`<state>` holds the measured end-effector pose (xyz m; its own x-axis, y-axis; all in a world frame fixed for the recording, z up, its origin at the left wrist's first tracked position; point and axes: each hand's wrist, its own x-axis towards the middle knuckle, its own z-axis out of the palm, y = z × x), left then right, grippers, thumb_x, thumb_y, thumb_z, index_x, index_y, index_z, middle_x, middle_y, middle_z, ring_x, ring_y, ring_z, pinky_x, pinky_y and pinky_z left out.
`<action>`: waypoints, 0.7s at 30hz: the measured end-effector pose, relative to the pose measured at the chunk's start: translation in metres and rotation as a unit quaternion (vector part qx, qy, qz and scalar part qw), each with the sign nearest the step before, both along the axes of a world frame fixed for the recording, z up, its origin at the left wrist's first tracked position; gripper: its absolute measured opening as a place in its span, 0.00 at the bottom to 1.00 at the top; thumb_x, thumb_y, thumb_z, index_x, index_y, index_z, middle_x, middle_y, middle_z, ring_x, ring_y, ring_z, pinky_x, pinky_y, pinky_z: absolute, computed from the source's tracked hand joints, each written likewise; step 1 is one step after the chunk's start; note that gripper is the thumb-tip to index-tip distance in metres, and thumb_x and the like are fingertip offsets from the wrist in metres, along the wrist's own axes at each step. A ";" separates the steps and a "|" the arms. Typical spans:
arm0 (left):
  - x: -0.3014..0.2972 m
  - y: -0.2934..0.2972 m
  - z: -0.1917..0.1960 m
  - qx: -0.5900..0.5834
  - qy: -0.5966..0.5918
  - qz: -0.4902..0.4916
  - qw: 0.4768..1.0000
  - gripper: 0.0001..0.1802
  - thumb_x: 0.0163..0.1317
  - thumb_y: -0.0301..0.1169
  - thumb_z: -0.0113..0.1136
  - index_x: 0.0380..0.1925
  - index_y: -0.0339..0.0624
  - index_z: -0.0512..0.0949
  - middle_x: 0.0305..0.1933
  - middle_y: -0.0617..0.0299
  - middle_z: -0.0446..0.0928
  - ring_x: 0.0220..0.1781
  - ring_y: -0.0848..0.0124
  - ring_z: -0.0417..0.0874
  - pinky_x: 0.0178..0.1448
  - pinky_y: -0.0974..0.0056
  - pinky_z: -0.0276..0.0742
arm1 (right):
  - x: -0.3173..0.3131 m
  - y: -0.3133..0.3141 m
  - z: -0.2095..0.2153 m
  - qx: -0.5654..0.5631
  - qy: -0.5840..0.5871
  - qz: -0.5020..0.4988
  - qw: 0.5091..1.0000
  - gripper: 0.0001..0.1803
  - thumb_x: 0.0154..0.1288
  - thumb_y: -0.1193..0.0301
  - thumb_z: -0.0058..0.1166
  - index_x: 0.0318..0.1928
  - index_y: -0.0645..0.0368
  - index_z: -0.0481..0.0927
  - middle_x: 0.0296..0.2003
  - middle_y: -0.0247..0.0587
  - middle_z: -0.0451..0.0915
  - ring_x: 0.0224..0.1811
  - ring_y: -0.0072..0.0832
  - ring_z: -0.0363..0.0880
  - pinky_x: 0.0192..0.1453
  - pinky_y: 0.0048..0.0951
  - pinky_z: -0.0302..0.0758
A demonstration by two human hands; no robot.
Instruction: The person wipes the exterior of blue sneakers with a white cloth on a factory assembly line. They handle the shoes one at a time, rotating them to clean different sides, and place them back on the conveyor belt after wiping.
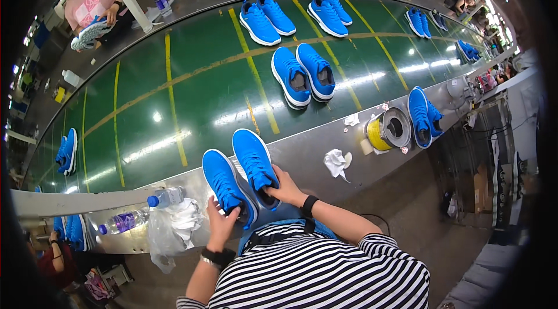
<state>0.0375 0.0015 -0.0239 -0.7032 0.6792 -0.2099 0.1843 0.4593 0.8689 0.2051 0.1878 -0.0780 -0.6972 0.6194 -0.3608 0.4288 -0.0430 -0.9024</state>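
Note:
In front of me are two blue sneakers with white soles, toes pointing away, at the metal edge of the green conveyor belt. My left hand grips the left sneaker by its heel end, thumb near the dark collar opening. The right sneaker is held at its collar by my right hand, with the fingertips at the opening. Beyond them on the belt stands another pair of blue sneakers, heels toward me. Further blue pairs stand along the belt's far side.
Plastic bottles, white tissue and a clear bag lie left on the metal ledge. To the right are crumpled tissue, a yellow-sided round container and more blue sneakers. Across the belt, a person holds a shoe.

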 end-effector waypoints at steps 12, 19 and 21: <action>-0.041 0.009 -0.012 -0.006 -0.445 0.107 0.889 0.22 0.50 0.22 0.54 0.50 0.37 0.73 0.42 0.58 0.78 0.42 0.66 0.79 0.49 0.65 0.75 | 0.018 0.014 0.045 -0.306 0.130 -0.114 0.936 0.30 0.55 0.82 0.46 0.62 0.59 0.65 0.52 0.37 0.73 0.55 0.28 0.71 0.60 0.29 0.66; -0.040 -0.008 -0.027 0.025 -0.397 0.032 0.917 0.22 0.55 0.25 0.57 0.52 0.36 0.72 0.49 0.58 0.78 0.46 0.67 0.79 0.52 0.65 0.74 | 0.028 0.019 0.062 -0.385 0.118 -0.129 0.906 0.22 0.64 0.78 0.50 0.59 0.60 0.69 0.53 0.41 0.75 0.52 0.31 0.76 0.57 0.33 0.73; -0.038 -0.010 -0.029 0.085 -0.399 0.038 0.912 0.21 0.58 0.27 0.56 0.53 0.36 0.72 0.49 0.58 0.77 0.48 0.68 0.78 0.54 0.65 0.74 | 0.029 0.024 0.053 -0.393 0.121 -0.116 0.904 0.21 0.66 0.72 0.50 0.60 0.59 0.69 0.54 0.41 0.75 0.53 0.31 0.75 0.58 0.33 0.72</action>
<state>-0.0005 -0.0089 -0.0530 -0.4193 0.7056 -0.5712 -0.5641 0.2905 0.7729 0.2343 0.2122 -0.0255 -0.6987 0.3786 -0.6070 0.1197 -0.7747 -0.6209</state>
